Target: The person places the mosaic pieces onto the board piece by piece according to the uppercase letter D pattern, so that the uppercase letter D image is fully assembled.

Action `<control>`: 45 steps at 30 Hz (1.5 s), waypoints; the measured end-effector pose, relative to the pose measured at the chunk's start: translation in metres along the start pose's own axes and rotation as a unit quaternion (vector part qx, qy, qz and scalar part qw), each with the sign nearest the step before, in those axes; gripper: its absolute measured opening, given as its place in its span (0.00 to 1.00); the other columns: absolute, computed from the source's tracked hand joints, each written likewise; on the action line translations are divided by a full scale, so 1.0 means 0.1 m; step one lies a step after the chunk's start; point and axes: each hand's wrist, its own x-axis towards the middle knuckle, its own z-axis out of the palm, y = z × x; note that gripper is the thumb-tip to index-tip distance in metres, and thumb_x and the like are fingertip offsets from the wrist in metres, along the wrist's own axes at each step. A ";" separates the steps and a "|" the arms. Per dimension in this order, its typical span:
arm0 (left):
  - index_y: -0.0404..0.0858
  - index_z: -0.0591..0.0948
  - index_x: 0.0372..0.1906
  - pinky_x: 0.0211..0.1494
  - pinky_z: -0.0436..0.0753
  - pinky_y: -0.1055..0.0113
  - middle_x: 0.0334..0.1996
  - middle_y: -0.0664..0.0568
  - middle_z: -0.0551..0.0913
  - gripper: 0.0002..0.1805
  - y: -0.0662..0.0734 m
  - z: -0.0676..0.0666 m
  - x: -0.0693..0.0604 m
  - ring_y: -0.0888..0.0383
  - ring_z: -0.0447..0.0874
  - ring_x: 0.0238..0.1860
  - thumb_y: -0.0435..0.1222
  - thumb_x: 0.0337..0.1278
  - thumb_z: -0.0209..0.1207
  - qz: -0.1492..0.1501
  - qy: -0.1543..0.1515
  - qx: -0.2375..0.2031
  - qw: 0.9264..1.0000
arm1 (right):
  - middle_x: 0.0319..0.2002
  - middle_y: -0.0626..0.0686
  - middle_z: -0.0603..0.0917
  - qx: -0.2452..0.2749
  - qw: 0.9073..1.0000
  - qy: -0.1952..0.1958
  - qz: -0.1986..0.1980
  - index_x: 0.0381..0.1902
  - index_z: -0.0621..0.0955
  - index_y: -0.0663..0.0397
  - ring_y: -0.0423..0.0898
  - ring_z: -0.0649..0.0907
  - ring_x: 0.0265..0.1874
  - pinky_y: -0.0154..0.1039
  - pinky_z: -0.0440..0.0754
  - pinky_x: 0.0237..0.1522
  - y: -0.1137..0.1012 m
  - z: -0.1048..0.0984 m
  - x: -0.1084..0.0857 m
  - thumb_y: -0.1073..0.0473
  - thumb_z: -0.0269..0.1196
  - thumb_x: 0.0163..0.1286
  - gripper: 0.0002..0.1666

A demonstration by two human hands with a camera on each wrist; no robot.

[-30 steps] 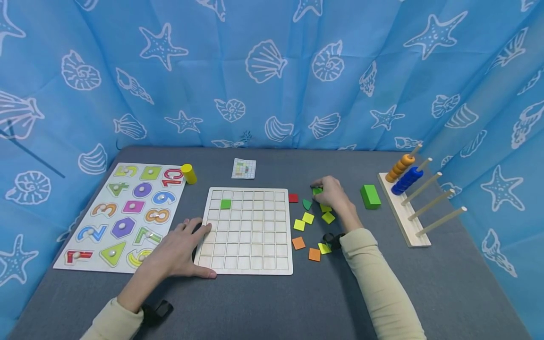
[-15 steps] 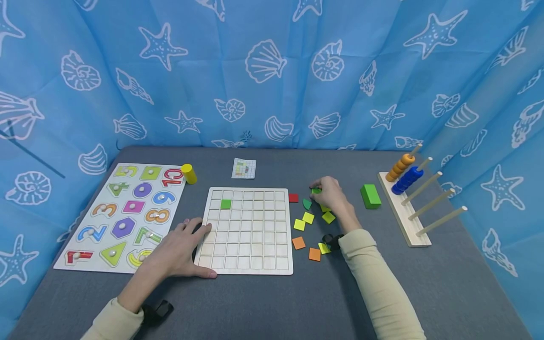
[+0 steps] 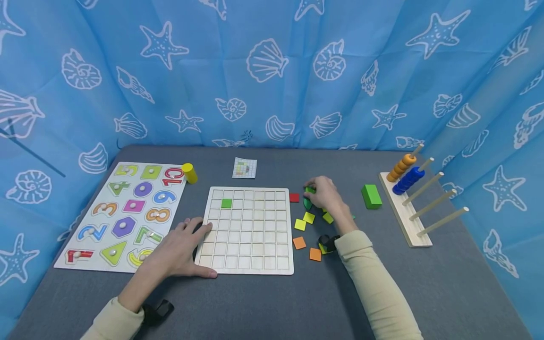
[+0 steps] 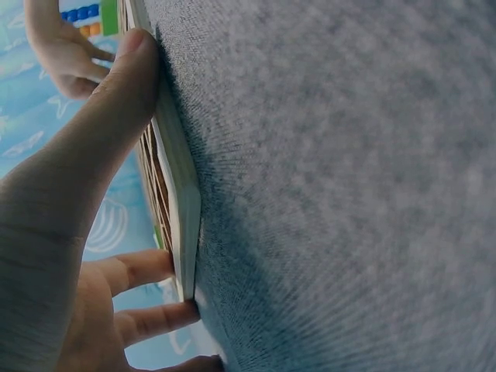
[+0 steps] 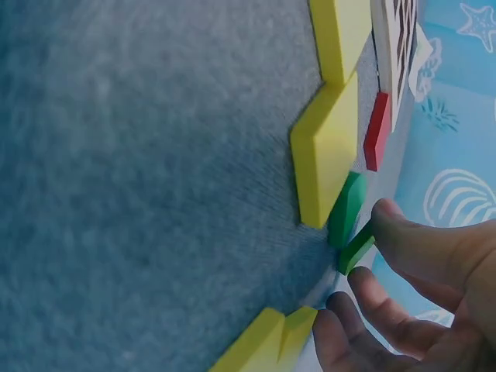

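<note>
My right hand (image 3: 326, 192) pinches a small green square tile (image 5: 357, 249) between thumb and fingertips, low over the table. Touching or almost touching that tile is a darker green piece with a rounded edge (image 5: 346, 209). My left hand (image 3: 180, 250) rests at the near left corner of a pale wooden grid board (image 3: 250, 231). Its thumb (image 4: 133, 66) lies along the front edge, and spread fingers touch the left edge. One green square tile (image 3: 226, 203) sits in a cell near the board's upper left.
Yellow tiles (image 3: 299, 224), orange tiles (image 3: 315, 254) and a red tile (image 3: 294, 197) lie right of the board. Further right are a green block (image 3: 371, 196) and a peg rack (image 3: 408, 217) with beads. A number puzzle (image 3: 123, 217), yellow cylinder (image 3: 189, 173) and pattern card (image 3: 244, 168) lie left and behind.
My right hand has shifted slightly left with the green square tile, close to the darker green piece. A bit of green now shows beside the right wrist. The left hand has stayed put.
</note>
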 end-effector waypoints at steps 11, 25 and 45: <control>0.40 0.71 0.73 0.63 0.76 0.32 0.71 0.35 0.69 0.65 0.00 0.00 0.00 0.25 0.69 0.69 0.76 0.29 0.70 -0.006 -0.003 -0.006 1.000 | 0.59 0.65 0.83 -0.004 0.999 0.001 -0.048 0.61 0.81 0.64 0.60 0.82 0.59 0.54 0.82 0.58 -0.12 0.03 -0.03 0.62 0.61 0.76 0.19; 0.40 0.71 0.73 0.62 0.76 0.31 0.71 0.35 0.69 0.65 0.01 0.00 0.00 0.25 0.69 0.69 0.76 0.29 0.70 -0.005 -0.002 -0.009 1.000 | 0.56 0.65 0.84 0.011 0.990 0.001 -0.141 0.60 0.81 0.67 0.58 0.85 0.51 0.50 0.86 0.50 -0.44 0.17 -0.07 0.62 0.61 0.76 0.19; 0.40 0.70 0.74 0.63 0.76 0.32 0.72 0.35 0.69 0.65 0.01 -0.02 0.00 0.25 0.68 0.70 0.76 0.30 0.69 -0.010 -0.012 -0.010 1.000 | 0.53 0.61 0.86 -0.002 0.984 -0.016 -0.178 0.55 0.84 0.65 0.56 0.84 0.54 0.50 0.84 0.56 -0.92 0.49 -0.05 0.63 0.66 0.72 0.17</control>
